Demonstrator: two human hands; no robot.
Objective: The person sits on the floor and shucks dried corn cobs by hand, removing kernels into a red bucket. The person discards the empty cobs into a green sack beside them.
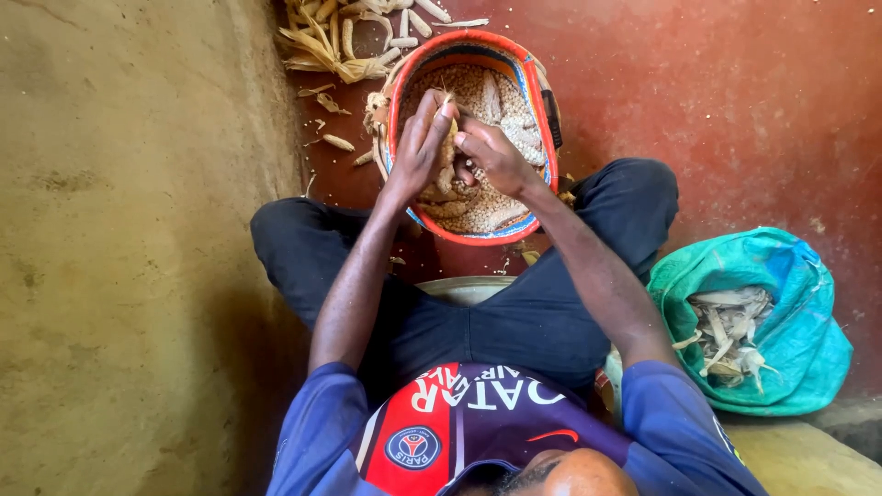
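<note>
A round woven basket (395,110) at twelve o'clock had an orange-red rim edged with a thin blue band and a black patch on its right side. It was filled with pale cream maize kernels (482,92). A maize cob (447,147) between the hands was tan and yellowish. Pale straw-yellow husks and bare cobs (340,41) lay at eleven o'clock on a rust-red floor (735,101). A crumpled turquoise-green woven sack (790,312) at four o'clock showed grey-beige dried husks inside. The wall (119,248) at nine o'clock was mottled ochre-brown. The trousers (524,321) were black; the shirt (322,432) was blue with a red stripe and white lettering.
</note>
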